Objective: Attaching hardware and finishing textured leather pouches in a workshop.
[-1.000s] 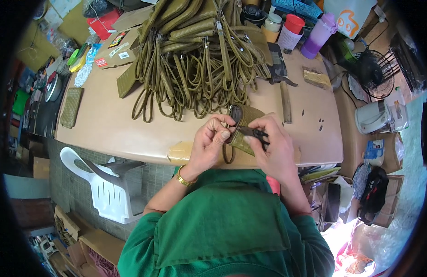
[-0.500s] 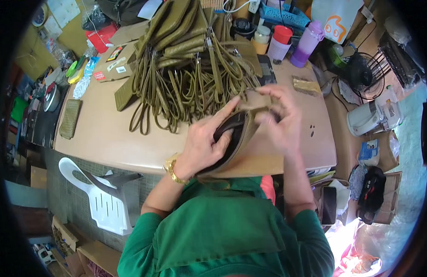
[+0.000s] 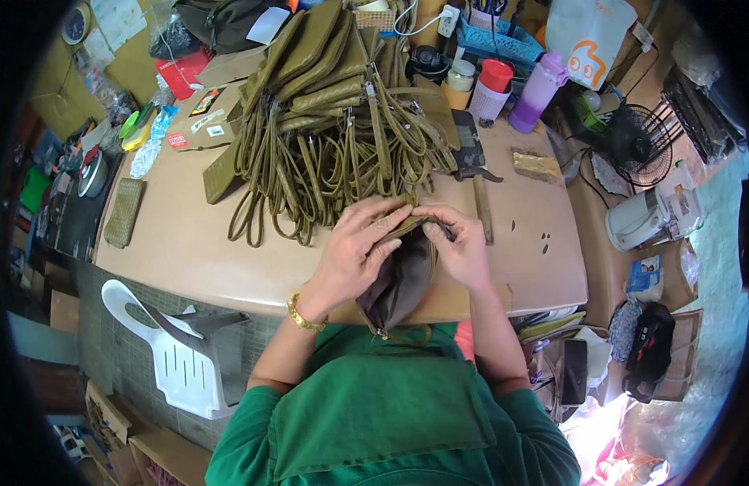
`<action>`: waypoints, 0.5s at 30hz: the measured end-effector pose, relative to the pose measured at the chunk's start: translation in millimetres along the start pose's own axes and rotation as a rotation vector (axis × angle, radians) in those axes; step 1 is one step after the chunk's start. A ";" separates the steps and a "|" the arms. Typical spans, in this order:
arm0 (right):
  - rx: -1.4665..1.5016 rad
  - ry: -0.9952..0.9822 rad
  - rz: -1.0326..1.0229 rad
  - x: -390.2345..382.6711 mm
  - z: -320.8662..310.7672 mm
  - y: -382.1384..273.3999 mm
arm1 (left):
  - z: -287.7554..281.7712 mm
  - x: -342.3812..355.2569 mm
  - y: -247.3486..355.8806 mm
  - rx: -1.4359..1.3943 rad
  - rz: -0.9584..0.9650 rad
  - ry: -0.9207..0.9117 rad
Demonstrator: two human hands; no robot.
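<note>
At the table's front edge an olive pouch (image 3: 397, 293) lies open, its dark lining showing. My left hand (image 3: 362, 247) is closed on the pouch's upper rim from the left, fingertips bunched along it. My right hand (image 3: 455, 243) pinches the same rim from the right, with something small and dark at its fingers that I cannot make out. Just beyond both hands is a large heap of olive pouches with looped straps (image 3: 322, 121).
The tan tabletop (image 3: 188, 259) also bears a folded olive pouch (image 3: 125, 211), a wooden strip (image 3: 483, 212), a brown block (image 3: 536, 164) and a purple bottle (image 3: 535, 93). A fan (image 3: 634, 146) stands at the right, a white chair (image 3: 188, 364) lower left.
The pouch has opened and turned, now showing its lining downward. The dark tool seen in my right hand is mostly out of sight, and both hands have come together at the pouch's rim.
</note>
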State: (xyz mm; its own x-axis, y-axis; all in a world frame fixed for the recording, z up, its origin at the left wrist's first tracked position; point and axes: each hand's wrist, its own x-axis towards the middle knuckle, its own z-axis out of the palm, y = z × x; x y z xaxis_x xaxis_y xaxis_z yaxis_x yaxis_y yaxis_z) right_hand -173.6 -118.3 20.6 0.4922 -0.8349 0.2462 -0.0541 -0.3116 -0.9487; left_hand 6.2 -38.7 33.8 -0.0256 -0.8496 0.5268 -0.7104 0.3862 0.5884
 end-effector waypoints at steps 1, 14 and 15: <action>0.104 -0.090 -0.027 4.3 -3.2 4.0 | -1.0 2.6 -4.2 -0.108 0.118 0.066; -0.244 0.075 -0.223 -4.3 21.6 -15.2 | 0.3 -14.4 -0.2 -0.480 -0.271 0.006; -0.245 0.075 -0.221 -5.4 23.4 -15.9 | 3.7 -15.9 -2.6 -0.515 -0.263 0.001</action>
State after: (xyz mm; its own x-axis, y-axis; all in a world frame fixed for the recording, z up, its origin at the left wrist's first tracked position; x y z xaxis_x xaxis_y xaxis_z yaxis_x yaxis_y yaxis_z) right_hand -155.1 -98.2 29.7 0.4508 -0.7630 0.4632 -0.1645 -0.5811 -0.7970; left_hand 5.8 -27.5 21.6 0.1065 -0.9405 0.3228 -0.2591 0.2872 0.9222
